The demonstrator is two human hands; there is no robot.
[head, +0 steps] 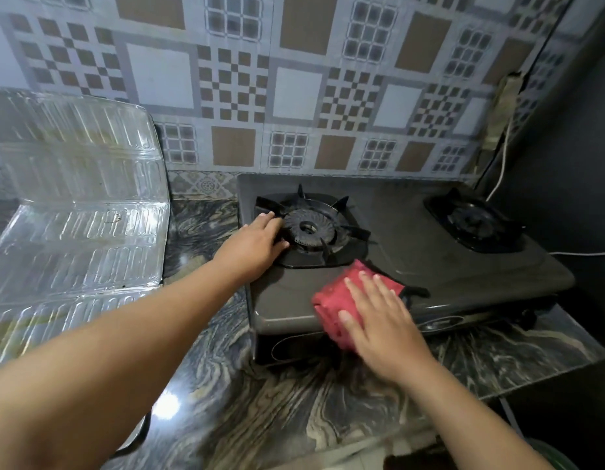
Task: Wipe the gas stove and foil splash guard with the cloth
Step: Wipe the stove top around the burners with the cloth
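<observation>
Right hand (379, 320) presses flat-fingered on the fuzzy red cloth (331, 307) at the glossy dark stove (429, 266) front edge; left hand (257, 245), fingers loosely extended, rests on its ridged round burner (307, 228)

Right hand (379, 320) covers most of the cloth (331, 300); only its 9 o'clock side and far corner show. Cloth hides the stove (429, 239) front edge beneath it. Left hand (257, 245) fingertips are lost behind the near burner grate (311, 228), contact unclear. Foil splash guard (80, 205) is cut by the frame at 9 o'clock. Stove front badge is too blurred to read. Green object (548, 452) at 5 o'clock is cropped, unidentifiable. Both forearms run off the bottom edge.
</observation>
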